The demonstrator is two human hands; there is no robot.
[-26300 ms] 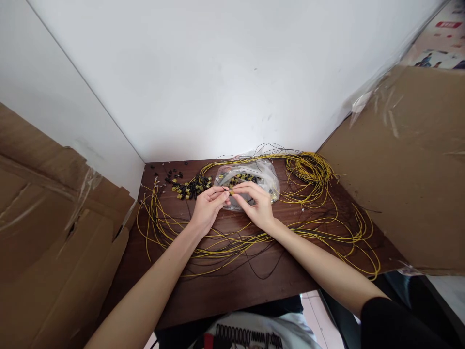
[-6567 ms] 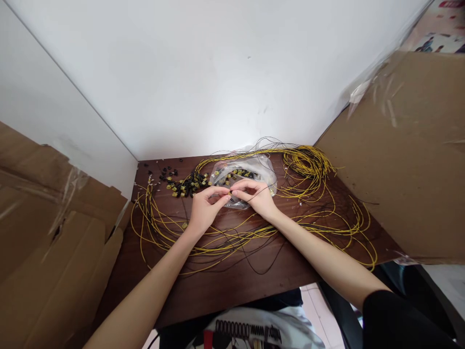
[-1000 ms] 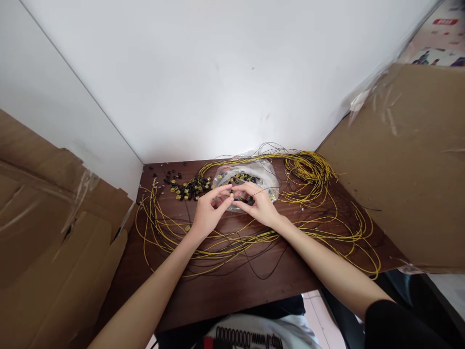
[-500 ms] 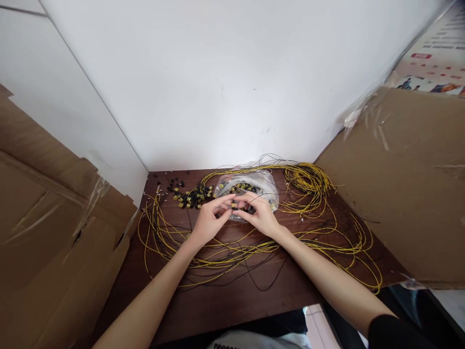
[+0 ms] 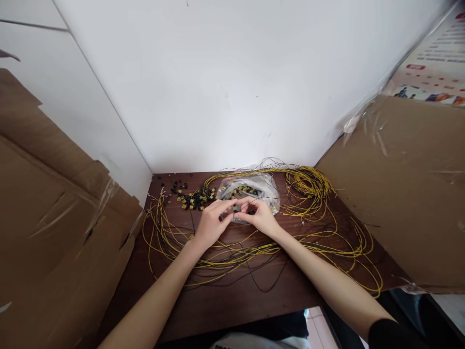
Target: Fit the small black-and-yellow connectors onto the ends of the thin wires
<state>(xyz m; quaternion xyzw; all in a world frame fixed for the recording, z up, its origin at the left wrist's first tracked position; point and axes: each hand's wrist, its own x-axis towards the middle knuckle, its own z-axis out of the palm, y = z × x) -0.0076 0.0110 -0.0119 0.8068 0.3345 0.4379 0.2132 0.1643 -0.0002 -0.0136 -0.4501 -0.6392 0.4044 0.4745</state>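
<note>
Leaning against the left wall, a sheet of cardboard (image 5: 54,232) fills more of the view than it did half a second ago, as the camera has tipped down and the whole desk sits lower in the picture. Loose yellow wires (image 5: 163,232) loop over the left part of the dark wooden table (image 5: 232,300), and a small pile of black and yellow connectors (image 5: 194,198) lies far left of the hands, unmoved. The left hand (image 5: 210,225) has stayed near the middle of the table, its thumb and forefinger pinched on a small connector (image 5: 236,208); the fingers are a little more closed than a second ago, when they were spread. The right hand (image 5: 259,218) meets it from the other side, fingertips clenched on the same connector, just as before. The piece is held just above the near edge of a clear plastic bag (image 5: 261,186) of more connectors, which lies where it did. Far right, a thick coil of yellow wire (image 5: 308,182) rests near the wall, and another cardboard sheet (image 5: 407,194) slants on the right.
</note>
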